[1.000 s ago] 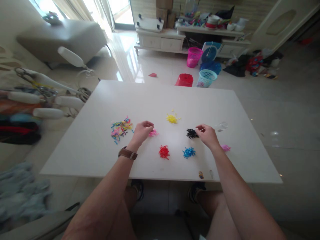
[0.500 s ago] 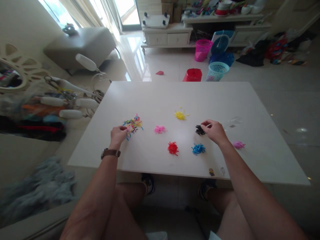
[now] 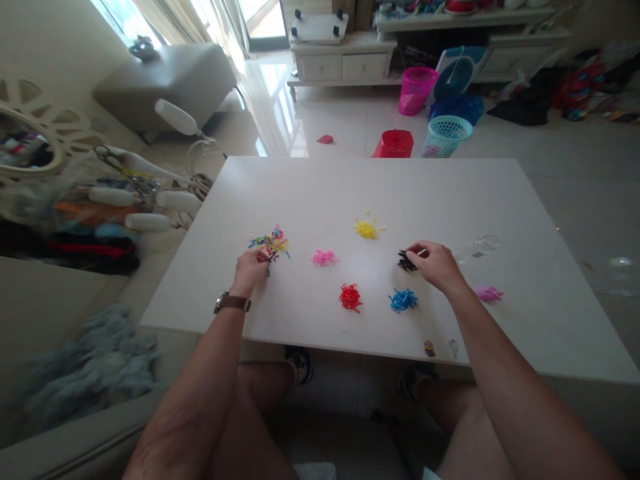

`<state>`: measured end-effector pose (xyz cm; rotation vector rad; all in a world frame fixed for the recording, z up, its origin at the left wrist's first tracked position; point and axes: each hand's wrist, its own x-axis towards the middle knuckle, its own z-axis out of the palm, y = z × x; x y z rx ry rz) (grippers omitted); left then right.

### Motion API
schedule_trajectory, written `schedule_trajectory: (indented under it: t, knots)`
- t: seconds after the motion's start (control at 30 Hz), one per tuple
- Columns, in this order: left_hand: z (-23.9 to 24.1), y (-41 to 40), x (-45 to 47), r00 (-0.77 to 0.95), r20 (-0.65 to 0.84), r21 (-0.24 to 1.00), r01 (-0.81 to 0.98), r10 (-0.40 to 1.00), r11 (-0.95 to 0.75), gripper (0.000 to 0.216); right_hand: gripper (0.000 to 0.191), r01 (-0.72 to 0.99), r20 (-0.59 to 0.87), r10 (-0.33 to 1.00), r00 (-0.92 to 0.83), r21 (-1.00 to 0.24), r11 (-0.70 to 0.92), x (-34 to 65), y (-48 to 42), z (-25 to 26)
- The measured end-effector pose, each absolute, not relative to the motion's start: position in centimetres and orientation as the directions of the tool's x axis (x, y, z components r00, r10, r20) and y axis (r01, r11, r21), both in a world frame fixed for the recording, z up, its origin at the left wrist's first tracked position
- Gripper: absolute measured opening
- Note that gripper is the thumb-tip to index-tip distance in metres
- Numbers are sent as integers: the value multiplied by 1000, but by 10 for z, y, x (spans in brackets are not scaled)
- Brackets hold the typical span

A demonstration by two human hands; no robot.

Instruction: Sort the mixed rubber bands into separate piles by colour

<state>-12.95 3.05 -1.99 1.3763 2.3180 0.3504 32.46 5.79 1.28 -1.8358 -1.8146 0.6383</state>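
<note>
My left hand [image 3: 251,272], with a watch on the wrist, is closed in a pinch at the near edge of a mixed pile of small coloured rubber bands [image 3: 271,240]. A few dark bands lie right by its fingertips. On the right, my right hand [image 3: 434,262] has its fingertips together at a pile of black rubber bands [image 3: 406,261], touching it. What either pinch holds is too small to make out. Between the hands lie pink rubber bands [image 3: 325,257], yellow rubber bands [image 3: 367,229], red rubber bands [image 3: 350,297] and blue rubber bands [image 3: 403,300], each in its own pile.
A clear plastic bottle or container [image 3: 479,248] and a pink-purple item [image 3: 489,294] lie right of my right hand on the white table [image 3: 310,193]. Two small stickers or charms [image 3: 429,348] sit by the near edge. Beyond stand a red stool or bucket [image 3: 395,143] and baskets.
My left hand has shifted right along the near side of the mixed pile. The right hand stays at the black pile. The whole view has moved slightly.
</note>
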Motion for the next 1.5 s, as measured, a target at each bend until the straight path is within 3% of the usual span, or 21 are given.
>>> schedule_trajectory:
  t: [0.5, 0.77, 1.03, 1.33, 1.43, 1.5]
  knots:
    - [-14, 35, -134, -471, -212, 515, 691, 856, 508, 35, 16, 797, -29, 999, -24, -603, 1, 317, 54, 19]
    - [-11, 33, -134, -490, -247, 434, 716, 836, 548, 27, 17, 797, -41, 998, -40, -604, 7, 313, 54, 18]
    - [-21, 32, -135, -410, -259, 369, 794, 874, 482, 42, 18, 795, -44, 997, -59, -606, 21, 314, 53, 16]
    - [-18, 32, -132, -434, -263, 254, 831, 862, 496, 17, 17, 796, -48, 996, -76, -604, 32, 313, 53, 15]
    - [-21, 34, -134, -453, -234, 298, 809, 860, 507, 14, 18, 797, -43, 996, -81, -603, 38, 313, 53, 15]
    - [-23, 35, -137, -455, -223, 401, 763, 862, 507, 13, 18, 794, -44, 996, -79, -606, 37, 313, 53, 14]
